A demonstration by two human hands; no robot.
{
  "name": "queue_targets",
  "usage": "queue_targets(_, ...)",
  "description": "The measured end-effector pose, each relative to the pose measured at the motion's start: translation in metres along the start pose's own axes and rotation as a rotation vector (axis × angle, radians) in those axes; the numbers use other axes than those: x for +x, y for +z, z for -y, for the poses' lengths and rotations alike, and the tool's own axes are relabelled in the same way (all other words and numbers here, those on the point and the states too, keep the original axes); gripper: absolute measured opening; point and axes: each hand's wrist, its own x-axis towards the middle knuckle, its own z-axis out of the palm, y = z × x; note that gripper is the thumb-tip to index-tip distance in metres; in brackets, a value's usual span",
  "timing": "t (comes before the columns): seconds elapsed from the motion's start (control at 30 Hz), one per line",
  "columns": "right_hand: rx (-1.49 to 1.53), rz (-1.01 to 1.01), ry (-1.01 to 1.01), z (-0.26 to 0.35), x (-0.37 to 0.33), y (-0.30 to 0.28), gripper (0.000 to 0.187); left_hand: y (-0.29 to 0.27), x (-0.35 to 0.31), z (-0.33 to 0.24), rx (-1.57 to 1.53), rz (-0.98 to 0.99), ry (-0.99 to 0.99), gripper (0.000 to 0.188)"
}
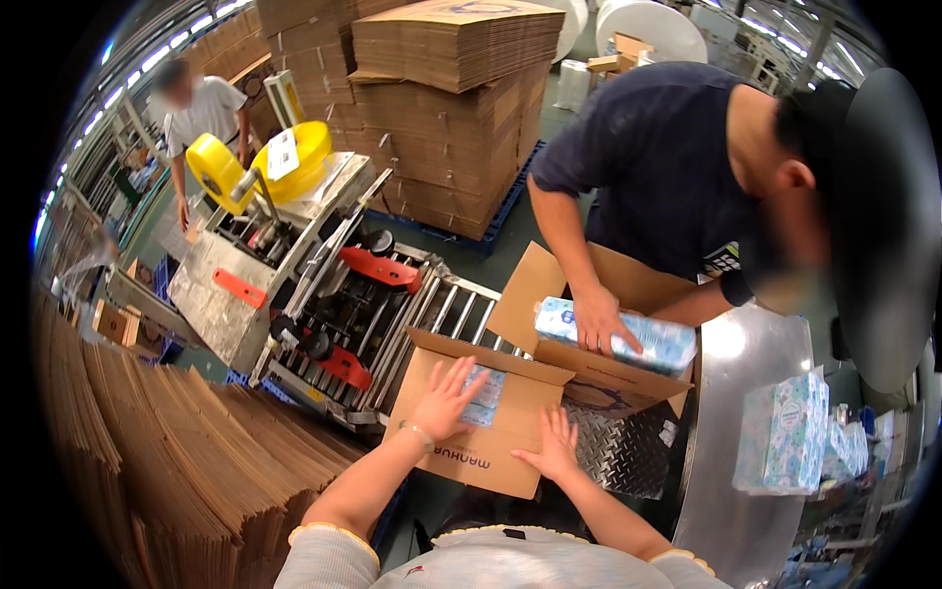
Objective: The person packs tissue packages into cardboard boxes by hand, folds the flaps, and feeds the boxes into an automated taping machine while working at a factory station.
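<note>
My left hand [446, 401], with a band at its wrist, lies open with fingers spread on a brown cardboard box [469, 444] in front of me. A patch of blue patterned packaging [483, 398] shows beside its fingers; I cannot tell whether it lies on the cardboard or shows through a gap. At the box's right side my right hand [552, 447] is open too, thumb apart and fingers stretched out. Just beyond stands a second carton [613, 381] with raised flaps. A co-worker's hand [599, 319] presses on a blue and white wrapped pack [662, 339] at its opening.
A roller conveyor [461, 312] leads left to a machine with red guides [381, 269] and yellow tape rolls [294, 162]. Flat cardboard stacks stand at lower left [211, 452] and far back [446, 128]. Wrapped packs [785, 432] sit on a metal table [721, 442] at right.
</note>
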Motion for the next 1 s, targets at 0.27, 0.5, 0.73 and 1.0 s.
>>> queue_targets(0.27, 1.1, 0.446, 0.535, -0.039, -0.017, 0.055, 0.127, -0.003, 0.005, -0.014, -0.185, -0.195, -0.318, 0.064)
queue_targets(0.5, 1.451, 0.726, 0.685, -0.026, -0.015, 0.058, 0.093, 0.081, -0.064, -0.049, -0.156, -0.016, -0.416, 0.083)
queue_targets(0.73, 1.696, 0.63, 0.666, 0.031, 0.005, 0.072, 0.07, 0.074, -0.021, 0.039, -0.129, 0.043, -0.166, 0.076)
queue_targets(1.0, 1.771, 0.023, 0.588, 0.124, 0.145, 0.089, 0.073, 0.071, 0.038, 0.159, -0.043, -0.088, -0.352, 0.066)
